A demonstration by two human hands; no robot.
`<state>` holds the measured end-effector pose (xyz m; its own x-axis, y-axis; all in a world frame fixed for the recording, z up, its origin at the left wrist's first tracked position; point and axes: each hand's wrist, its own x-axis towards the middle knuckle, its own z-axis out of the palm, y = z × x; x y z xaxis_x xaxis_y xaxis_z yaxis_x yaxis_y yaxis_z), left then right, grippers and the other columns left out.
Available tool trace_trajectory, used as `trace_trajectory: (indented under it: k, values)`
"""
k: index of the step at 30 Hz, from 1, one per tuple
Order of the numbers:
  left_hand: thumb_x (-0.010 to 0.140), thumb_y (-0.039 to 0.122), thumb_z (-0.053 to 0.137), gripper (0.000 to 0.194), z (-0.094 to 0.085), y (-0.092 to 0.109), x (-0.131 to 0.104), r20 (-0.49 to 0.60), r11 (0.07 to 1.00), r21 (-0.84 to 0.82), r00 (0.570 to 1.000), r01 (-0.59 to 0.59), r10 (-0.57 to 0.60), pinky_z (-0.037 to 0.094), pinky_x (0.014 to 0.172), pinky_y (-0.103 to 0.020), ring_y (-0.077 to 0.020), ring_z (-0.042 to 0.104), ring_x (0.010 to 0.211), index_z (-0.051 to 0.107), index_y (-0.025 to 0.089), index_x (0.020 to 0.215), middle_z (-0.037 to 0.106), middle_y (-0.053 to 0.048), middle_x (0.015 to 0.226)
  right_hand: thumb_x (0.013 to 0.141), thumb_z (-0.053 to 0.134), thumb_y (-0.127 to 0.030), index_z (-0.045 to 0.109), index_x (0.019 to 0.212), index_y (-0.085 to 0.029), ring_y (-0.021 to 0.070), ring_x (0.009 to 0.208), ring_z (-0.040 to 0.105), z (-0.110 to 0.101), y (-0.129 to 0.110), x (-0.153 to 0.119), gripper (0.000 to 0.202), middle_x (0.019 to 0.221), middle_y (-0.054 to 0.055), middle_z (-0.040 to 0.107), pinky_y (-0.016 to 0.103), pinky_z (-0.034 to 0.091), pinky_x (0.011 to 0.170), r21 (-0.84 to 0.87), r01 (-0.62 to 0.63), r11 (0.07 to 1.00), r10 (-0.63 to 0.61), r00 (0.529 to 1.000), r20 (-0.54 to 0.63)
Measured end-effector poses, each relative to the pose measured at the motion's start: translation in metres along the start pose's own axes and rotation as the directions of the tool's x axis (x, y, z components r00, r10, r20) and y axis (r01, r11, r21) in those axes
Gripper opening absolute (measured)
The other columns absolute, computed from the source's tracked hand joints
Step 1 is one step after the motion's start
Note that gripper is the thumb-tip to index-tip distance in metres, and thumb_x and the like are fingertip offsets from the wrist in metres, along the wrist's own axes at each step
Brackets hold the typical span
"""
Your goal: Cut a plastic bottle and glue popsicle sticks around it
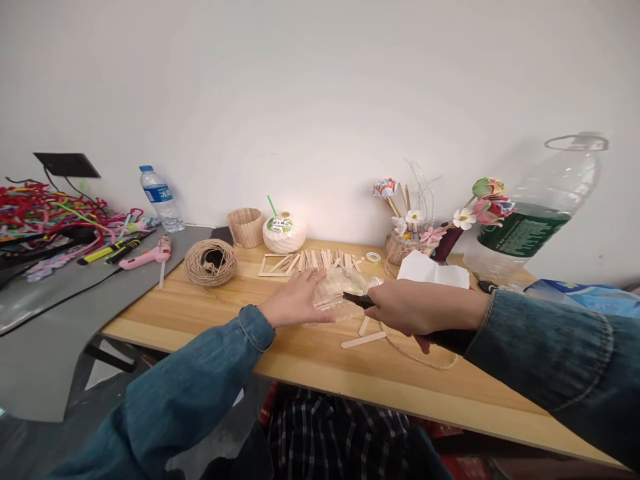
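Currently my left hand (297, 299) grips a clear, ridged plastic bottle (336, 287) lying on the wood-grain table (200, 330), fingers and thumb spread around it. My right hand (403, 305) is closed round a black tool (358, 300), tip at the bottle; contact unclear. Labels: green with white print on one big jug (530, 230), blue on one small water bottle (163, 200), green-and-white on one pale round coconut (284, 233); lettering too small to read. Textures: one coarse twine coil (210, 263), one pleated-looking wooden cup (245, 227). Two flat sticks (363, 340) lie nearest me.
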<state>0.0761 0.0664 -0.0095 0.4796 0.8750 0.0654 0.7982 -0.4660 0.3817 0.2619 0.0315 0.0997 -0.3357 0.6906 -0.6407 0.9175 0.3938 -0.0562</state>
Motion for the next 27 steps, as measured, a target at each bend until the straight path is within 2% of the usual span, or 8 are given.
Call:
trace_trajectory:
  k: [6,9,12,14,16,19,23,27]
  values:
    - [0.067,0.055,0.058,0.087,0.012,0.013,-0.01,-0.089,0.985,0.15,0.993,0.085,-0.072,0.041,0.094,-0.047,-0.0322,0.039,0.124,0.024,0.02,0.14,0.041,-0.014,0.137,0.091,0.03,-0.025,0.059,0.092,-0.006,0.0138,0.044,0.062,0.009,0.007,0.003,0.036,0.067,0.011,0.067,0.021,0.041,0.042,-0.012,0.022,1.0,-0.022,1.0,-0.006]
    - [0.068,0.056,0.056,0.086,0.012,0.016,-0.011,-0.088,0.976,0.18,0.99,0.123,-0.109,0.041,0.093,-0.046,-0.0321,0.04,0.123,0.024,0.02,0.14,0.04,-0.014,0.136,0.089,0.036,-0.024,0.059,0.093,-0.007,0.0219,0.055,0.066,0.01,0.003,-0.003,0.028,0.076,0.016,0.068,0.029,0.042,0.047,-0.119,-0.011,0.993,-0.006,0.99,-0.139]
    - [0.067,0.057,0.056,0.088,0.011,0.015,-0.009,-0.062,0.971,0.191,0.988,0.147,-0.138,0.041,0.093,-0.045,-0.0332,0.041,0.122,0.023,0.018,0.139,0.041,-0.016,0.136,0.088,0.039,-0.021,0.058,0.095,-0.01,0.0309,0.072,0.067,0.004,0.0,-0.017,0.023,0.08,0.019,0.067,0.035,0.043,0.055,-0.211,-0.076,0.974,0.007,0.95,-0.312]
    - [0.067,0.058,0.056,0.09,0.01,0.014,-0.007,-0.046,0.971,0.19,0.989,0.148,-0.141,0.039,0.095,-0.045,-0.0337,0.04,0.123,0.023,0.016,0.139,0.04,-0.016,0.137,0.089,0.037,-0.025,0.057,0.094,-0.011,0.0278,0.064,0.066,0.0,-0.001,-0.025,0.025,0.068,0.015,0.066,0.033,0.043,0.054,-0.158,-0.125,0.979,0.065,0.939,-0.338]
    - [0.067,0.059,0.055,0.09,0.01,0.014,-0.007,-0.038,0.973,0.181,0.989,0.146,-0.141,0.038,0.097,-0.045,-0.0336,0.039,0.123,0.023,0.017,0.139,0.039,-0.015,0.138,0.092,0.033,-0.03,0.056,0.091,-0.012,0.0207,0.049,0.063,0.0,0.001,-0.03,0.029,0.056,0.009,0.063,0.028,0.041,0.049,-0.016,-0.146,0.989,0.136,0.951,-0.276]
    - [0.066,0.06,0.055,0.088,0.009,0.015,-0.007,-0.044,0.972,0.167,0.986,0.164,-0.159,0.038,0.097,-0.044,-0.0336,0.04,0.123,0.025,0.02,0.138,0.04,-0.013,0.138,0.093,0.028,-0.031,0.051,0.091,-0.012,0.0137,0.04,0.06,0.015,0.005,-0.027,0.03,0.062,0.007,0.064,0.022,0.038,0.041,0.173,-0.082,0.982,0.119,0.969,-0.215]
    - [0.065,0.059,0.055,0.087,0.01,0.018,-0.008,-0.059,0.969,0.168,0.983,0.183,-0.175,0.039,0.095,-0.045,-0.0343,0.042,0.12,0.026,0.02,0.138,0.042,-0.012,0.136,0.091,0.03,-0.031,0.048,0.088,-0.013,0.0131,0.037,0.059,0.038,0.012,-0.007,0.025,0.066,0.007,0.063,0.019,0.032,0.034,0.256,-0.03,0.966,0.098,0.96,-0.26]
    - [0.066,0.057,0.056,0.085,0.012,0.02,-0.009,-0.099,0.965,0.184,0.981,0.185,-0.169,0.037,0.097,-0.044,-0.0332,0.044,0.118,0.027,0.019,0.137,0.044,-0.013,0.134,0.09,0.03,-0.03,0.049,0.091,-0.012,0.0147,0.038,0.061,0.043,0.014,0.006,0.026,0.061,0.006,0.062,0.019,0.033,0.033,0.267,-0.007,0.964,0.074,0.968,-0.241]
